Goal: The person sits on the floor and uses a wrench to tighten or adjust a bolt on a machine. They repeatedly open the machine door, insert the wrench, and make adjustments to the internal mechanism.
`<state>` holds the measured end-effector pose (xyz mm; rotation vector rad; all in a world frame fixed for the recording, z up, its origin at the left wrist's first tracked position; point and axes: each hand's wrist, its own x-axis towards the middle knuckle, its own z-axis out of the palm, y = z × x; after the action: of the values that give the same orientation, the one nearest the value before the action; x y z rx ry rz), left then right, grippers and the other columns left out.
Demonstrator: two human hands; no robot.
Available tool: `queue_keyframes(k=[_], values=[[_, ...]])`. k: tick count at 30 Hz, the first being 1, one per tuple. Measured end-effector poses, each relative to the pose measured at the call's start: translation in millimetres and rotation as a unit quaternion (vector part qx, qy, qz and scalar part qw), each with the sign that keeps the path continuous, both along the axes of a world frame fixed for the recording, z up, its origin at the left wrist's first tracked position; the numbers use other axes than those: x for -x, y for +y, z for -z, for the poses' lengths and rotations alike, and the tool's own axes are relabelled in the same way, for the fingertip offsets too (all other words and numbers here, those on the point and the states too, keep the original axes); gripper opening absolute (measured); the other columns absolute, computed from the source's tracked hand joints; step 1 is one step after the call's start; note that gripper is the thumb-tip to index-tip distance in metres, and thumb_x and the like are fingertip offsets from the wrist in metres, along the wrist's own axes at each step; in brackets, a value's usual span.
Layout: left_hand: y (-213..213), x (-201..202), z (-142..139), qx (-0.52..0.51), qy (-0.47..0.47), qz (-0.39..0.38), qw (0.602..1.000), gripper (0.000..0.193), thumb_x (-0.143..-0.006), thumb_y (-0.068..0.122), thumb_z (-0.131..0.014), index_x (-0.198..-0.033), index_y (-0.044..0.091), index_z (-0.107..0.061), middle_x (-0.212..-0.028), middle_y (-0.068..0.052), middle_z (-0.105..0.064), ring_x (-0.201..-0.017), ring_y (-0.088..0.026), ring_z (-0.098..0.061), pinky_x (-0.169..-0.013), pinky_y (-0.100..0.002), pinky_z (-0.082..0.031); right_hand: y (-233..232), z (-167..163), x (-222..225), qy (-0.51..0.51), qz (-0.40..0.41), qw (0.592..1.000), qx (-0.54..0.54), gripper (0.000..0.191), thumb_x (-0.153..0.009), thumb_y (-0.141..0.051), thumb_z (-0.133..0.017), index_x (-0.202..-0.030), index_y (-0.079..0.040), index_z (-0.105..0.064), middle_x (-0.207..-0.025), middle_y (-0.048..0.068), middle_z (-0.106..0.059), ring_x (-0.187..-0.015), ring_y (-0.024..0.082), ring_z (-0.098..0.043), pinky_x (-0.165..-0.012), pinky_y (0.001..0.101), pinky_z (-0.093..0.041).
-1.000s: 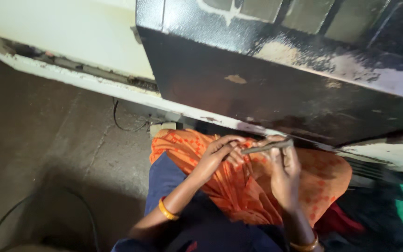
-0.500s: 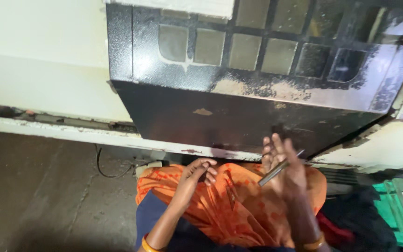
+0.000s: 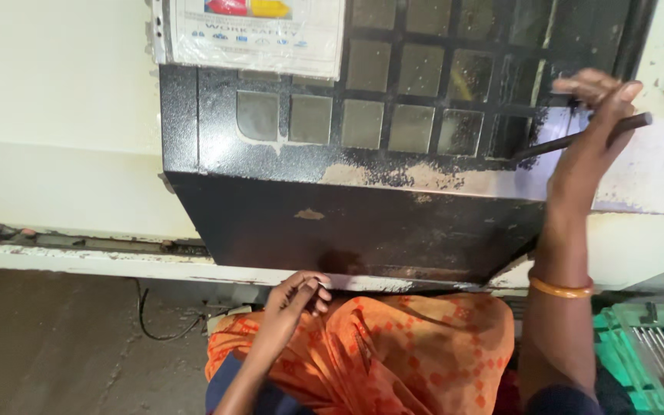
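Observation:
My right hand (image 3: 589,134) is raised high at the upper right, gripping a thin dark metal rod (image 3: 578,138) that lies slanted against the black machine door (image 3: 363,207). The door has a grid of small windows (image 3: 393,92) and a scuffed, sloping lower panel. My left hand (image 3: 293,300) hangs low in front of my orange patterned clothing (image 3: 393,353), fingers curled near the bottom edge of the door; whether something small sits between the fingertips cannot be told. An orange bangle (image 3: 561,288) circles my right wrist.
A cream machine housing (image 3: 55,154) flanks the door on the left, with a ledge (image 3: 78,261) below. A sheet with print (image 3: 255,31) hangs at the door's top. A green crate (image 3: 647,353) with several metal rods stands at the lower right. A black cable (image 3: 155,323) lies on the concrete floor.
My right hand has lifted the rod from lap height up to the door's upper right corner. My left hand stayed low. The view tilted upward, showing more of the door.

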<state>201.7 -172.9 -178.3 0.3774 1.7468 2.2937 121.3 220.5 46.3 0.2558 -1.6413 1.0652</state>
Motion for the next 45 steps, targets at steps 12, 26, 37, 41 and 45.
queue_keyframes(k=[12, 26, 37, 41, 45], values=[[-4.2, 20.4, -119.6, 0.086, 0.186, -0.022, 0.978, 0.027, -0.106, 0.019, -0.054, -0.112, -0.001, -0.072, -0.087, -0.005, -0.071, -0.078, -0.01, -0.068, -0.071, -0.026, -0.056, 74.8, -29.9, 61.7, -0.051, -0.016, 0.998, 0.02, 0.054, -0.124, -0.046, -0.039, -0.111, 0.001, -0.065, -0.102, 0.008, -0.074, -0.08, 0.014, -0.057, -0.075, 0.0292, -0.045], [36.6, 138.4, -227.8, 0.296, 0.541, -0.359, 0.701, 0.038, -0.111, 0.024, -0.054, -0.146, 0.009, -0.054, -0.16, -0.018, -0.045, -0.156, -0.038, -0.036, -0.127, -0.052, -0.032, 141.6, 31.2, 114.9, 0.016, -0.115, 0.986, 0.123, 0.046, -0.125, -0.03, -0.044, -0.091, -0.002, -0.054, -0.075, 0.006, -0.049, -0.062, 0.012, -0.045, -0.06, 0.0258, -0.039], [49.3, 199.4, -232.6, 0.443, 0.507, -0.384, 0.632, 0.055, -0.111, 0.044, -0.046, -0.16, 0.019, -0.045, -0.17, -0.019, -0.025, -0.161, -0.036, -0.015, -0.131, -0.054, -0.02, 162.9, 40.8, 115.5, -0.157, -0.075, 0.979, 0.104, 0.04, -0.12, -0.03, -0.033, -0.098, -0.004, -0.054, -0.08, 0.006, -0.05, -0.072, 0.017, -0.047, -0.068, 0.0347, -0.041], [47.8, 198.3, -231.9, 0.423, 0.514, -0.383, 0.64, 0.055, -0.111, 0.045, -0.048, -0.158, 0.017, -0.049, -0.169, -0.02, -0.027, -0.161, -0.036, -0.017, -0.131, -0.054, -0.021, 200.3, 65.6, 142.8, -0.201, -0.061, 0.97, 0.123, 0.039, -0.117, -0.032, -0.035, -0.101, -0.004, -0.057, -0.089, 0.01, -0.06, -0.081, 0.023, -0.061, -0.069, 0.042, -0.05], [48.0, 196.2, -234.4, 0.415, 0.51, -0.384, 0.648, 0.053, -0.109, 0.044, -0.048, -0.155, 0.018, -0.052, -0.168, -0.02, -0.03, -0.16, -0.037, -0.019, -0.13, -0.054, -0.022, 234.2, 61.8, 161.5, -0.253, -0.064, 0.953, 0.154, 0.038, -0.119, -0.036, -0.043, -0.106, -0.004, -0.06, -0.102, 0.012, -0.071, -0.092, 0.028, -0.076, -0.071, 0.0446, -0.062]])
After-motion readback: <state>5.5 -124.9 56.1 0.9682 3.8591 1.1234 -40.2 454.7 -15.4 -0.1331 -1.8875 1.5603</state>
